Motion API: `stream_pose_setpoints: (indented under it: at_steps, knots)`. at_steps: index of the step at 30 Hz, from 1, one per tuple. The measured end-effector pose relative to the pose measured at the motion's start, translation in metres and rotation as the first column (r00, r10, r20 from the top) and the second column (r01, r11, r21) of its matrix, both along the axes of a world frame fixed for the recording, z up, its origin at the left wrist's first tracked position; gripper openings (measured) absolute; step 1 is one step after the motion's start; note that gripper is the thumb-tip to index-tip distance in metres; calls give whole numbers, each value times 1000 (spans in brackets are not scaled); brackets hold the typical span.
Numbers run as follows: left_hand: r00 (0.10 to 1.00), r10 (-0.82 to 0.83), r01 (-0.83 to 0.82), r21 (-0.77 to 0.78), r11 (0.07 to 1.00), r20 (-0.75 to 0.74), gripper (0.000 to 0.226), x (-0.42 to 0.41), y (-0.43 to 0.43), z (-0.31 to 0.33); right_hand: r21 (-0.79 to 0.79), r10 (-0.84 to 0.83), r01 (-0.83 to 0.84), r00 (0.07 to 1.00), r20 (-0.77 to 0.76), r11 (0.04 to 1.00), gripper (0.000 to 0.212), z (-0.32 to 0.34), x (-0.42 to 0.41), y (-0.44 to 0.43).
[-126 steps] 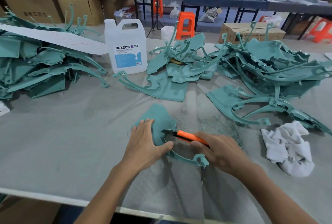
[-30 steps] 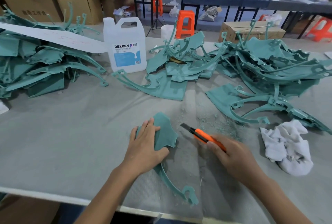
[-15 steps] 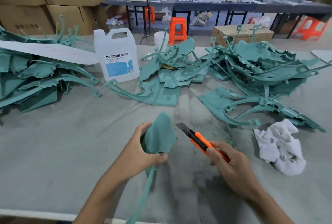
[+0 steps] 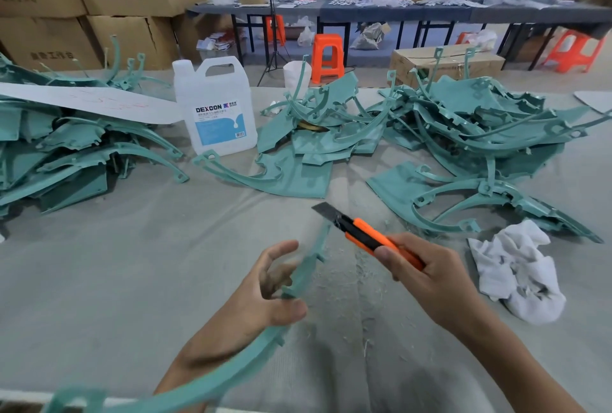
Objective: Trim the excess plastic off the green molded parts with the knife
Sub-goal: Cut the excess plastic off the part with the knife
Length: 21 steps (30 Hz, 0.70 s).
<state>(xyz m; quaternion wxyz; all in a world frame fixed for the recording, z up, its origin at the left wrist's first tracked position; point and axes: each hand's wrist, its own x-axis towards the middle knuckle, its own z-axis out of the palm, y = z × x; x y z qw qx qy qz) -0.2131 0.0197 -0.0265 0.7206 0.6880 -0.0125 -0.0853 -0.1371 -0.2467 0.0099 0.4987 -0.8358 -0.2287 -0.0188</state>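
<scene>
Green part [image 4: 303, 277] pinched in left hand [image 4: 251, 306], orange knife [image 4: 364, 233] gripped in right hand [image 4: 430, 277], DEXCON jug [image 4: 215, 104] behind.

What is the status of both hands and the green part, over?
Left hand holds long curved green molded plastic part. Right hand grips orange utility knife, blade out near the part's tip. Nothing between them.

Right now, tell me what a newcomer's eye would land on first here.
The orange knife, blade out, is gripped in the right hand at centre. Beside it the left hand holds a green molded part edge-on above the grey table. Behind, heaps of green parts flank a white DEXCON jug.
</scene>
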Motion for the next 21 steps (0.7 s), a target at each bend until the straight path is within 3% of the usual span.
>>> stream_pose_setpoints:
  at_steps: [3, 6, 10, 12, 15, 17, 21]
  knots:
    - [997, 44, -47, -56, 997, -58, 120, 3, 2, -7, 44, 48, -47, 999, -11, 998, 26, 1, -6, 2]
    - [998, 27, -31, -70, 997, -51, 116, 3, 7, -12, -6, 142, -142, 989, -27, 990, 35, 1, -14, 2]
    - [999, 29, -31, -60, 998, -32, 119, 3, 10, -12, -147, -29, 33, 999, 33, 989, 21, 11, 3, -3]
    - [1000, 22, -22, -46, 999, -1, 112, 4, 14, -12, -94, -46, 49, 998, 35, 994, 22, 11, 3, -5]
    - [999, 23, -22, -37, 999, 31, 96, 6, 16, -12, 36, 95, -94, 995, -26, 995, 36, 6, -13, -2]
    - [999, 41, -39, -57, 998, 31, 92, 8, 14, -11, 35, 127, -125, 991, -49, 992, 41, 5, -16, 1]
    - [1000, 17, -17, -114, 993, 3, 87, 6, 12, -12, -65, -69, 69, 998, 4, 996, 29, 8, -2, -1]
